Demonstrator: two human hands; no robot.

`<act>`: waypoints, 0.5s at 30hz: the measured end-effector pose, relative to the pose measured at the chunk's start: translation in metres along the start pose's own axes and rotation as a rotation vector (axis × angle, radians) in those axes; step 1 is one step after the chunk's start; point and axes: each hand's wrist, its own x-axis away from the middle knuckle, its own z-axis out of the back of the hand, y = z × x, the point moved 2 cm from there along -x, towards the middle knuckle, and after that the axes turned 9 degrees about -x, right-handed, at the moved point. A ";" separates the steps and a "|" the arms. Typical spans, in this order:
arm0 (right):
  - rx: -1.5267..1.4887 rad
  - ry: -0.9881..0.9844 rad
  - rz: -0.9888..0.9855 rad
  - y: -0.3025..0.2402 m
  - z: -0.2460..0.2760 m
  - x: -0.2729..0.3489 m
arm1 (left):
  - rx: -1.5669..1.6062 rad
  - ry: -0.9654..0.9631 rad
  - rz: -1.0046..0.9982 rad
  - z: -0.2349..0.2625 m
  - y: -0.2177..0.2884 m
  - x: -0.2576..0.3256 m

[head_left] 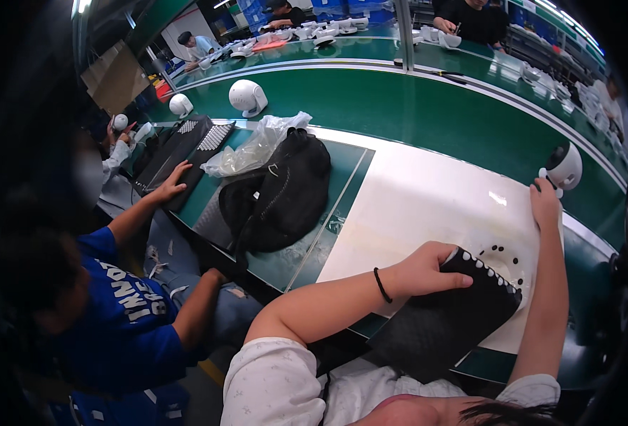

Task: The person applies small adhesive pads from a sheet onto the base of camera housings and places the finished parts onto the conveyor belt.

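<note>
My left hand (433,272) grips a black sheet (438,323) by its upper edge, thumb on top. A row of small white pieces (488,270) lines the sheet's far edge. At the right, my right hand (544,202) is stretched out with its fingers closed at the base of a round white camera (568,167) with a black front. Part of that grip is hidden behind the hand. Beside the sheet, small black round pads (498,248) lie on a white round part (518,273), partly covered, on the white board (399,206).
A black bag (293,192) and a clear plastic bag (257,145) lie left of the board. Further left, a co-worker in a blue shirt (129,291) rests a hand by black sheets (175,160). White cameras (246,98) stand along the green conveyor belt (371,106); more people sit beyond it.
</note>
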 end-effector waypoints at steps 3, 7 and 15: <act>-0.233 0.100 0.155 -0.012 0.015 -0.005 | 0.036 0.018 -0.011 0.000 0.003 -0.004; -0.618 -0.177 0.076 -0.092 0.047 0.040 | 0.105 0.119 -0.015 0.012 -0.001 -0.004; -1.156 -0.895 0.011 -0.158 0.081 0.097 | 0.163 0.283 -0.021 0.026 0.005 -0.004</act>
